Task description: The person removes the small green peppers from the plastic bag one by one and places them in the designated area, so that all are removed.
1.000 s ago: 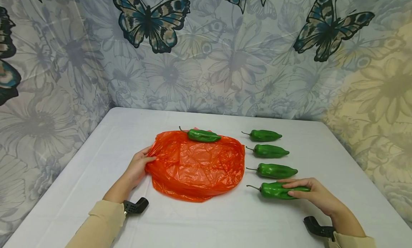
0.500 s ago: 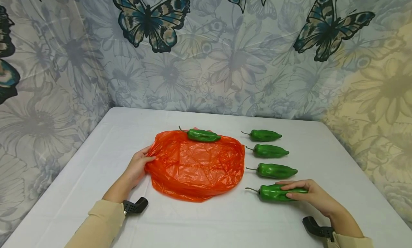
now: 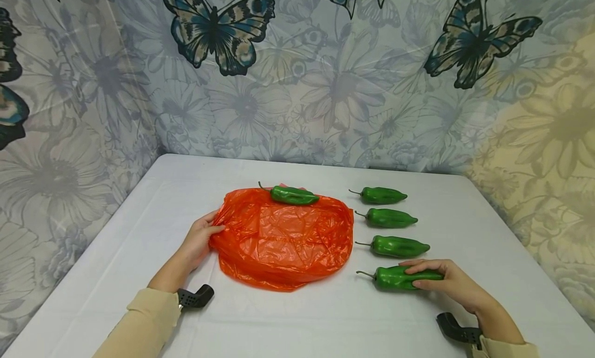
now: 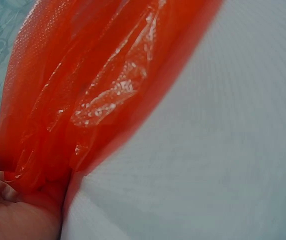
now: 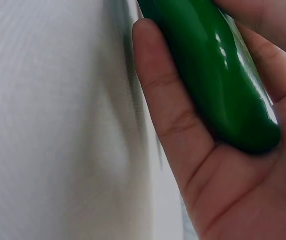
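My left hand (image 3: 199, 240) pinches the left edge of a crumpled red-orange plastic bag (image 3: 297, 239); in the left wrist view the film of the bag (image 4: 98, 90) bunches between thumb and fingers. At the table's near right, my right hand (image 3: 450, 281) grips a green pepper (image 3: 390, 278) round its blunt end, stem pointing left. The right wrist view has this pepper (image 5: 218, 75) lying between thumb and fingers, its tip against the palm. Another green pepper (image 3: 294, 195) rests on the far edge of the bag.
Three more green peppers lie in a column right of the bag: a far one (image 3: 383, 195), a middle one (image 3: 390, 218) and a near one (image 3: 400, 247) just beyond the held pepper. All are on a white-covered table (image 3: 279, 324), with butterfly-patterned cloth (image 3: 297, 105) behind.
My right hand and the pepper in it have shifted very slightly left and nearer to me. The left hand, the bag and the other peppers stay put.
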Demonstrator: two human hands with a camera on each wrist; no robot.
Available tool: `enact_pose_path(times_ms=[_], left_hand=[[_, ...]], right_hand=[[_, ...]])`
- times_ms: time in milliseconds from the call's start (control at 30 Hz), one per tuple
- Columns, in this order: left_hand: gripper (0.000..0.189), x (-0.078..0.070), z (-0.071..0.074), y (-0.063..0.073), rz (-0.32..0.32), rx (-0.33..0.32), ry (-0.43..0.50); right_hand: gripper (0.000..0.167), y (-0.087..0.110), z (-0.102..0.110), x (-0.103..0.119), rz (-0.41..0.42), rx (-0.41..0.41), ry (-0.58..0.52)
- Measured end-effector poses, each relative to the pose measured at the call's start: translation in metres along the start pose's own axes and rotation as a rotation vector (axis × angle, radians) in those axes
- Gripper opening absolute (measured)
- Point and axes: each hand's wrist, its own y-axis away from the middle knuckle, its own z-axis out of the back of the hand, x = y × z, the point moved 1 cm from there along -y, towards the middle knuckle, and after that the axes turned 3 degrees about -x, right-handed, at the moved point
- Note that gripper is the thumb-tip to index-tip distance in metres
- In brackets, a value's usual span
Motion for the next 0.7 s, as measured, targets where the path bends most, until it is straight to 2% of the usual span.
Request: enact_pose_path(times_ms=[700], left_hand=[[0.056,0.0011,0.0007,-0.0008,-0.013,0.003,-0.003]], right_hand=[[0.026,0.0003,-0.0004,0.0022,-0.004,-0.036,0.036]])
